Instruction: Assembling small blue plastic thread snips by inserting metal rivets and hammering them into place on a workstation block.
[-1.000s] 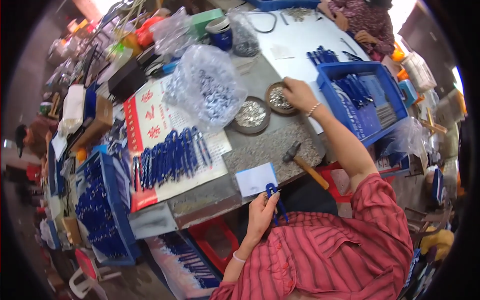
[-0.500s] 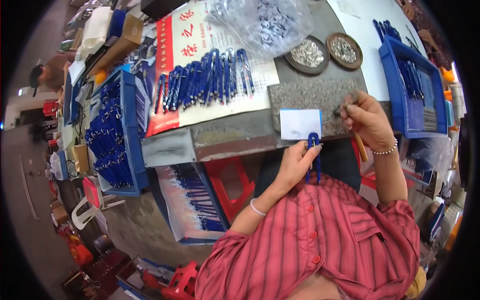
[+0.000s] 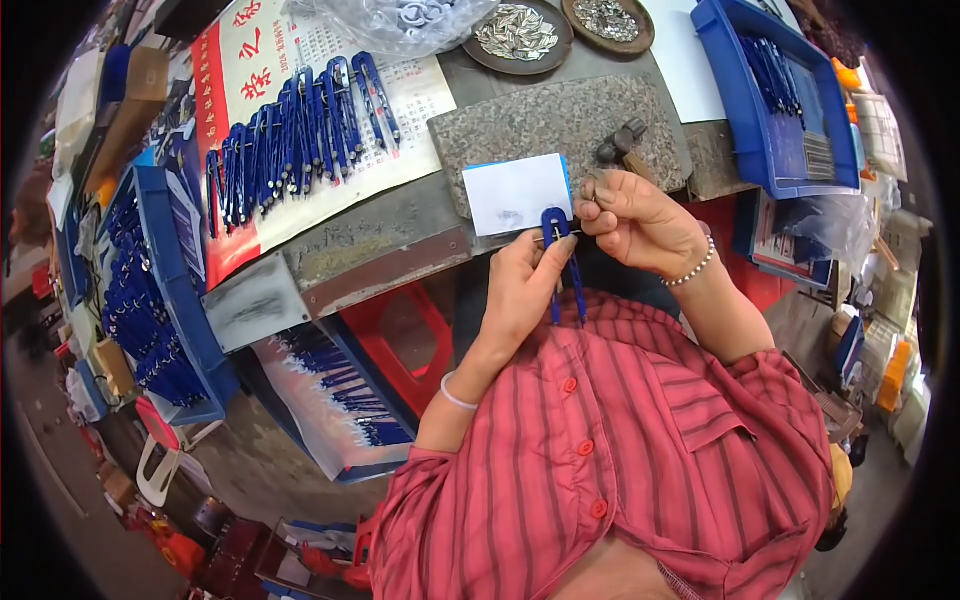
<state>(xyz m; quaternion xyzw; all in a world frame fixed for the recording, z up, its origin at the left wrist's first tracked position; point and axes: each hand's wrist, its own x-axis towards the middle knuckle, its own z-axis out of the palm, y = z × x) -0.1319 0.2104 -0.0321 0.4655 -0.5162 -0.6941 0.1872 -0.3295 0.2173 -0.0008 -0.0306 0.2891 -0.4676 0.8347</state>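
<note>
My left hand [image 3: 522,285] is closed on a blue two-legged, U-shaped metal piece [image 3: 556,222], its rounded end up and its legs pointing down toward my shirt. A thin pin seems to cross it near my fingertips. Close beside that rounded end, my right hand [image 3: 640,220] has its fingers pinched; whatever small thing they hold is too hidden to name. Behind my right hand a hammer [image 3: 622,142] lies on a speckled stone slab [image 3: 530,120]. A white card with a blue edge [image 3: 515,195] rests on the slab's near edge.
Several similar blue pieces [image 3: 290,130] lie in a row on a printed sheet [image 3: 420,100]. Two round dishes [image 3: 518,40] of small metal parts and a plastic bag [image 3: 400,20] stand behind the slab. Blue trays [image 3: 190,290] flank the table, one at right [image 3: 790,180].
My right hand has come left, from over the hammer to beside the blue piece. The hammer now shows more fully on the slab. The whole view has shifted.
</note>
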